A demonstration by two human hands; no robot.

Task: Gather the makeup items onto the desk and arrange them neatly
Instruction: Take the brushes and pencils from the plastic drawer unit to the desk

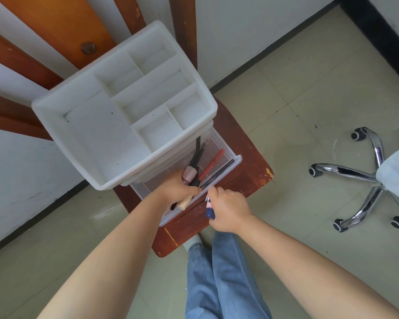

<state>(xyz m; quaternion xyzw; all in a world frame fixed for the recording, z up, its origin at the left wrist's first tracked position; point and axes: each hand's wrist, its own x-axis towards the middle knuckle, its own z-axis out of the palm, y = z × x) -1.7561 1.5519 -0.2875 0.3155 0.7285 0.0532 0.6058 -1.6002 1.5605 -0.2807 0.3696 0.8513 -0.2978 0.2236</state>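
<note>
A white plastic organizer (83,125) with empty top compartments stands on a brown wooden stool (244,143). Its clear drawer (236,161) is pulled out toward me. My left hand (177,189) is over the drawer and grips a bundle of makeup tools: a pink-capped item (189,174), black brush handles (197,157) and a wooden handle (184,203). A red pencil (213,163) and a black pencil (219,173) lie in the drawer. My right hand (228,208) is at the drawer's front edge and holds small items, among them a dark blue one (209,214) and a pink one.
An orange-brown wooden chair back or frame (62,26) rises behind the organizer against a white wall. An office chair's chrome wheeled base (364,176) stands on the tiled floor to the right. My jeans-clad legs (221,272) are below the stool.
</note>
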